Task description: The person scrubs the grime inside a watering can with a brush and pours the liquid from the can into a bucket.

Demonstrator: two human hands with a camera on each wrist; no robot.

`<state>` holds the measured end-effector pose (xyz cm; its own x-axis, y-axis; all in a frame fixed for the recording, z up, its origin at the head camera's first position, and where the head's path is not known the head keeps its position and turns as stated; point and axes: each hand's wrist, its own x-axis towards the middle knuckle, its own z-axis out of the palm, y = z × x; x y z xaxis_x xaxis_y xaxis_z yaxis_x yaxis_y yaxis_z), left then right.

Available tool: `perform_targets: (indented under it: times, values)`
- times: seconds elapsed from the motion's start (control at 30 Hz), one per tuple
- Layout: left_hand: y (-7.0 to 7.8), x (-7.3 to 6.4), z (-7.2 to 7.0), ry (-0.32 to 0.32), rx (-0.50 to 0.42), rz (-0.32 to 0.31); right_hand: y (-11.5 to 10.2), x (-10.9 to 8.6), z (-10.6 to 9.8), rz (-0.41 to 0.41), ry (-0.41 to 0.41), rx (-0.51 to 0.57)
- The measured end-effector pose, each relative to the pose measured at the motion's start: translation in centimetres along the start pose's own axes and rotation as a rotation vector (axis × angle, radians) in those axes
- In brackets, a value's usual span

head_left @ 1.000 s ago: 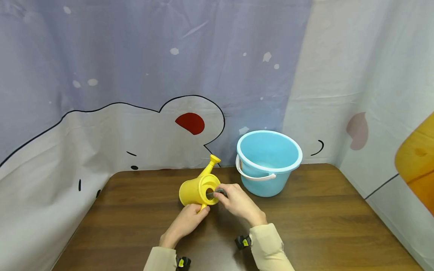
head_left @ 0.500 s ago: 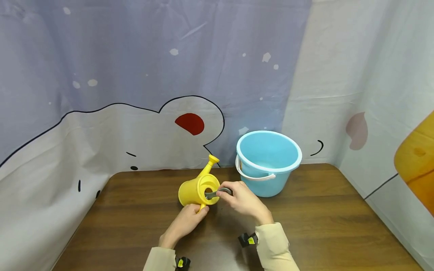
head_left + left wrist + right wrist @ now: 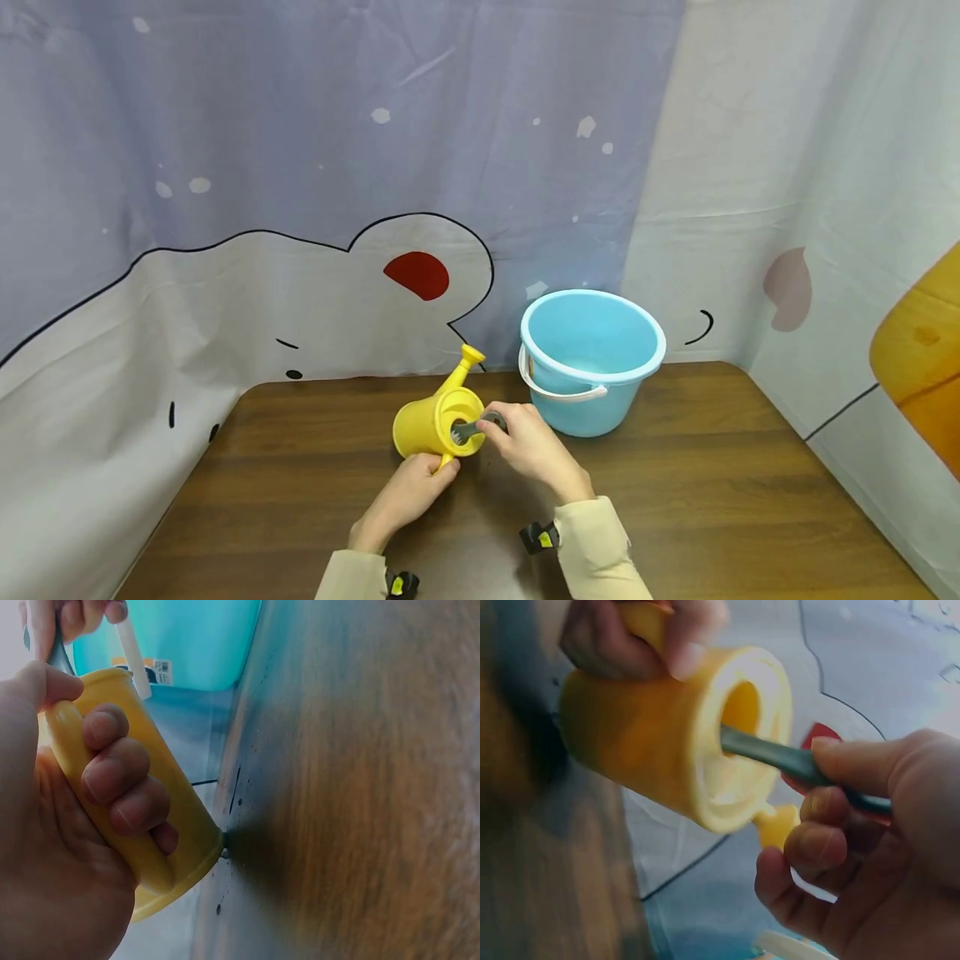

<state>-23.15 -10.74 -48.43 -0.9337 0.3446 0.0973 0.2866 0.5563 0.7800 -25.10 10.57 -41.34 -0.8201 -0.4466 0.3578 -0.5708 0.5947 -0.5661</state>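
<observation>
A yellow watering can (image 3: pixel 417 425) is tilted above the brown table, its round opening turned toward the right hand and its spout pointing up and back. My left hand (image 3: pixel 408 493) grips the can's handle (image 3: pixel 150 862), with fingers curled around it in the left wrist view. Between thumb and fingers, my right hand (image 3: pixel 531 450) pinches the dark grey handle of a brush (image 3: pixel 776 755). White bristles show at the can's opening in the head view. In the right wrist view the brush's head is hidden inside the can.
Behind and right of the hands stands a light blue bucket (image 3: pixel 592 412) with its white handle (image 3: pixel 562 393) hanging down in front. A printed curtain (image 3: pixel 300 125) hangs along the table's back edge. The wooden table (image 3: pixel 712 500) extends to both sides.
The right hand drew the brush rightward, partly out of the can, then moved back a little to the left. White bristles now show at the opening. Left hand and can have hardly moved.
</observation>
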Motion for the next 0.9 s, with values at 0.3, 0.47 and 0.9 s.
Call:
perform_targets:
  times: [0.3,0.47,0.9]
  values:
    - [-0.2,0.0,0.1,-0.003,0.016,0.024,-0.3,0.1,1.5,-0.015,-0.052,-0.044]
    - [-0.3,0.0,0.1,0.01,0.017,0.024,-0.2,0.0,1.1,-0.034,-0.085,0.024]
    - [-0.2,0.0,0.0,0.018,-0.001,0.008,0.5,-0.4,-1.3,0.034,-0.061,0.303]
